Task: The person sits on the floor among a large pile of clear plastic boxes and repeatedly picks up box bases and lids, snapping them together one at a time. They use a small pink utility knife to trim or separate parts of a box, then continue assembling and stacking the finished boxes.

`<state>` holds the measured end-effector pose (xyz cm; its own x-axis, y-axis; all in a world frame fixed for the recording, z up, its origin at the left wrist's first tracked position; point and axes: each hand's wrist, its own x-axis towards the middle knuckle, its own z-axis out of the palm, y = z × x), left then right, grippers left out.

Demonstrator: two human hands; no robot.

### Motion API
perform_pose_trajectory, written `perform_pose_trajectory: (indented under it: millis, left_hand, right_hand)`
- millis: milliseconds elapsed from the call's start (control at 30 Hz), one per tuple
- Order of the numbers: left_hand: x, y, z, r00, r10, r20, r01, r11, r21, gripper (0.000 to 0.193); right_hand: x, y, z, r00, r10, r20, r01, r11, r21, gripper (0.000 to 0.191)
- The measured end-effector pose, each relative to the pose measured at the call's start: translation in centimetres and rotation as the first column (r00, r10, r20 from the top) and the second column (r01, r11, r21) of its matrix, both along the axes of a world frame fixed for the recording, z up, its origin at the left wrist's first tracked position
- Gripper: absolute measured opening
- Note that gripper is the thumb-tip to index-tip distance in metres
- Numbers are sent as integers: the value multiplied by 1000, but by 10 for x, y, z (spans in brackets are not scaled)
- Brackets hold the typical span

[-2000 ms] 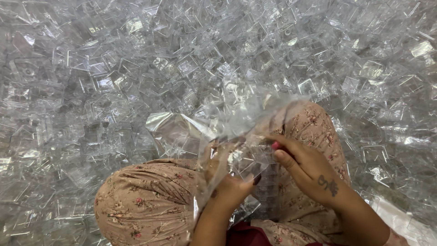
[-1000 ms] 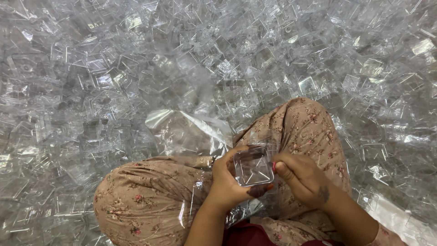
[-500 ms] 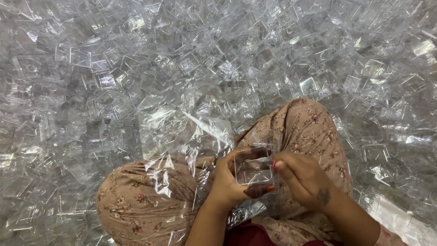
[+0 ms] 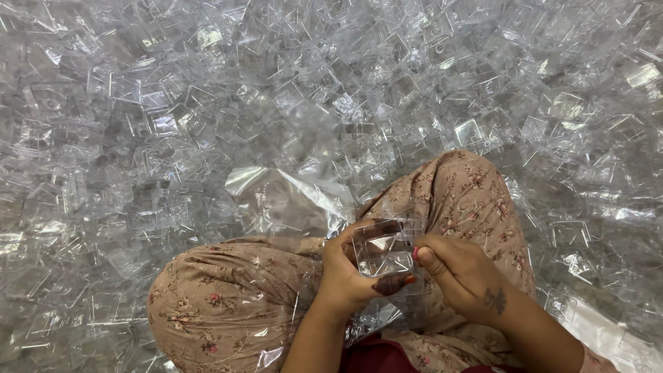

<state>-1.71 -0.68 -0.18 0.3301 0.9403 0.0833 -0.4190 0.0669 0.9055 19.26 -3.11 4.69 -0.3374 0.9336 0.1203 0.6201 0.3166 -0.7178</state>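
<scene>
Both hands grip 1 small clear plastic box (image 4: 382, 254) over the lap, the left hand (image 4: 349, 273) closed on it from 9 o'clock and the right hand (image 4: 461, 271) pinching its edge from 3 o'clock, with a clear plastic bag (image 4: 286, 200) at 10 o'clock and a heap of clear boxes (image 4: 207, 103) all around.

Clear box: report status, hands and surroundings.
Both hands, left hand and right hand, grip clear box over lap. Plastic sheet alongside. Loose clear boxes all round.
</scene>
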Motion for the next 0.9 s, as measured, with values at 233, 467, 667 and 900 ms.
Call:
perform_pose_trajectory:
  millis: [233, 467, 667, 900]
  left_hand:
    - [7, 15, 1, 965, 248, -79, -260, 907, -330, 68]
    - [10, 12, -15, 857, 478, -191, -469, 878, 96, 73]
    - [20, 6, -20, 826, 522, -214, -496, 852, 165, 77]
    - [27, 5, -18, 874, 469, -125, -467, 883, 51, 78]
  right_hand:
    - [-1, -18, -9, 944, 324, 64, -329, 941, 84, 40]
    - [-13, -2, -9, 980, -190, 56, 195, 978, -80, 37]
    - [-26, -4, -2, 971, -238, 14, 237, 969, 62, 36]
    - [-34, 0, -10, 956, -287, 55, 290, 955, -57, 36]
